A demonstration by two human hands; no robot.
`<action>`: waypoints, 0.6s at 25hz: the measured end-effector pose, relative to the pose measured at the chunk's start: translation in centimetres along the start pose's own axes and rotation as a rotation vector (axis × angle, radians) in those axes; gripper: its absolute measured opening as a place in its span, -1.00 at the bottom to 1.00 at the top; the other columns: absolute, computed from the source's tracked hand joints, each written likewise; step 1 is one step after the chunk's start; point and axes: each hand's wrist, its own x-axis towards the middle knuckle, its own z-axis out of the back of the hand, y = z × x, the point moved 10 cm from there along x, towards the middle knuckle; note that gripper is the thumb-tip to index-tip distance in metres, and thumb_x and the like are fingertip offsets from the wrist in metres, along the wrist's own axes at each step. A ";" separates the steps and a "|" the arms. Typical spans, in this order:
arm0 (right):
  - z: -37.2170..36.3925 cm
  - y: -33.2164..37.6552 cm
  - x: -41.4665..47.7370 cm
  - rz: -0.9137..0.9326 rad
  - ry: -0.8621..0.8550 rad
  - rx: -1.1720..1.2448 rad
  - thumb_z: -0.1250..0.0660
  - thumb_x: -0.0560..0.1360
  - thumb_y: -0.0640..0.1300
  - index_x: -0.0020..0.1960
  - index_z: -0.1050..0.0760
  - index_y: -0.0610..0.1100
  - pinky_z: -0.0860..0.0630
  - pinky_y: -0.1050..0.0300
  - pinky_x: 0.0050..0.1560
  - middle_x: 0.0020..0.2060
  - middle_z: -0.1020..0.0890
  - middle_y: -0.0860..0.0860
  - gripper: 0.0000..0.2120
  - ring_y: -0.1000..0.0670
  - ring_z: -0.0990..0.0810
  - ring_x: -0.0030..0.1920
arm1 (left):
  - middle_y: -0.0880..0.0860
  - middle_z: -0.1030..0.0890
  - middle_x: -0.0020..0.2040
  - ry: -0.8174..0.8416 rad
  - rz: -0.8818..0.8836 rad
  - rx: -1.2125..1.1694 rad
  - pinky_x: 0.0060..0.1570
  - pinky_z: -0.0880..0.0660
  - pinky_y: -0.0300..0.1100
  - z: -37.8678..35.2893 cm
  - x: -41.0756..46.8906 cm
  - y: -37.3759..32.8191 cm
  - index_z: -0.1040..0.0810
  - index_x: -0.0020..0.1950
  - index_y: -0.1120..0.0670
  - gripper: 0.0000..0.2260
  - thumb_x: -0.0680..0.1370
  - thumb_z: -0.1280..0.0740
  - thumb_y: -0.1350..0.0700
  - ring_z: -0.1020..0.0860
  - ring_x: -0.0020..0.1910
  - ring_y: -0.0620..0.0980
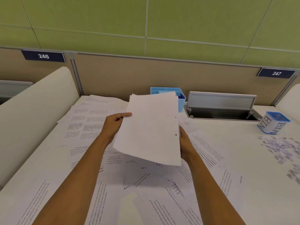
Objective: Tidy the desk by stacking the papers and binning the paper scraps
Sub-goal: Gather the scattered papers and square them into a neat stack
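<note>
While left hand (113, 125) and right hand (185, 143) fingers clamp the sheets' (151, 127) side edges, papers (87, 127) crowd below.

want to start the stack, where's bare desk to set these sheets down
Bare desk lies right of centre, bordered by the cable tray behind, the bin and scraps to the right, and papers to the left. Centre and left are crowded with overlapping papers under the held sheets.
</note>
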 end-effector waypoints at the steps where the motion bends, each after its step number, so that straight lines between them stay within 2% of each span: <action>1: 0.0 -0.1 0.0 -0.007 -0.005 -0.020 -0.23 0.58 -0.02 0.29 -0.38 -0.11 -0.60 -0.03 -0.07 0.12 -0.62 -0.10 -0.68 -0.20 -0.65 0.02 | 0.08 -0.60 0.13 0.011 0.064 -0.017 -0.13 -0.55 -0.21 -0.1 0.0 0.6 -0.63 0.10 0.10 -0.83 0.55 -0.32 0.20 -0.59 -0.03 0.01; 3: 0.4 0.0 -0.1 0.021 -0.049 -0.114 -0.30 0.53 0.03 0.30 -0.38 0.01 -0.60 -0.12 0.01 0.12 -0.63 -0.05 -0.64 -0.17 -0.64 0.06 | 0.11 -0.60 0.16 0.000 0.187 -0.066 0.02 -0.53 -0.07 -0.3 -0.4 1.4 -0.60 0.10 0.07 -0.83 0.54 -0.34 0.10 -0.58 0.00 0.06; 5: 0.5 -0.1 -0.1 0.023 -0.066 -0.183 -0.33 0.49 0.07 0.31 -0.36 0.10 -0.56 -0.20 0.09 0.15 -0.61 0.02 -0.59 -0.11 -0.63 0.09 | 0.08 -0.52 0.28 -0.013 0.201 -0.020 0.17 -0.44 -0.06 -0.3 -0.6 0.9 -0.53 0.20 0.02 -0.77 0.55 -0.32 0.06 -0.52 0.15 0.09; 8: 1.0 -0.4 -0.2 -0.029 -0.111 -0.166 -0.32 0.52 -0.02 0.34 -0.34 0.07 -0.57 -0.22 0.06 0.17 -0.58 0.02 -0.58 -0.11 -0.62 0.07 | 0.06 -0.36 0.43 -0.069 -0.049 0.316 0.20 -0.33 -0.21 -0.2 -1.2 -4.1 -0.33 0.45 0.06 -0.57 0.58 -0.23 0.26 -0.39 0.32 0.08; 10: 1.3 -0.7 -0.2 -0.052 -0.125 -0.165 -0.29 0.54 -0.06 0.36 -0.33 0.05 -0.58 -0.17 0.05 0.19 -0.56 0.02 -0.59 -0.09 -0.62 0.06 | 0.06 -0.31 0.46 -0.174 -0.208 0.424 0.25 -0.35 -0.24 -0.4 -2.9 -8.6 -0.22 0.50 0.07 -0.48 0.57 -0.16 0.38 -0.36 0.37 0.10; 12: 0.9 -0.8 -0.2 -0.049 -0.101 -0.188 -0.28 0.54 -0.03 0.36 -0.32 0.08 -0.59 -0.12 0.04 0.19 -0.56 0.04 -0.60 -0.06 -0.61 0.06 | 0.01 -0.19 0.51 -0.199 -0.318 0.453 0.30 -0.31 -0.28 -2.0 -4.4 -12.2 -0.11 0.53 0.06 -0.39 0.54 -0.13 0.45 -0.28 0.43 0.06; 14: -0.2 -0.9 -0.1 -0.049 -0.060 -0.179 -0.28 0.54 -0.02 0.33 -0.33 0.10 -0.62 -0.04 -0.02 0.16 -0.57 0.06 -0.63 -0.03 -0.62 0.03 | -0.04 -0.03 0.55 -0.115 -0.337 0.544 0.31 -0.22 -0.37 -5.4 -5.2 -13.9 0.01 0.55 0.06 -0.32 0.51 -0.10 0.50 -0.19 0.46 -0.01; 15: -0.8 -0.8 0.0 -0.042 -0.045 -0.162 -0.28 0.54 -0.03 0.31 -0.34 0.10 -0.63 0.01 -0.08 0.12 -0.58 0.07 -0.65 -0.01 -0.62 0.01 | -0.03 0.04 0.56 -0.042 -0.294 0.630 0.37 -0.23 -0.26 -7.6 -5.4 -13.7 0.07 0.55 0.07 -0.31 0.52 -0.10 0.48 -0.15 0.48 0.00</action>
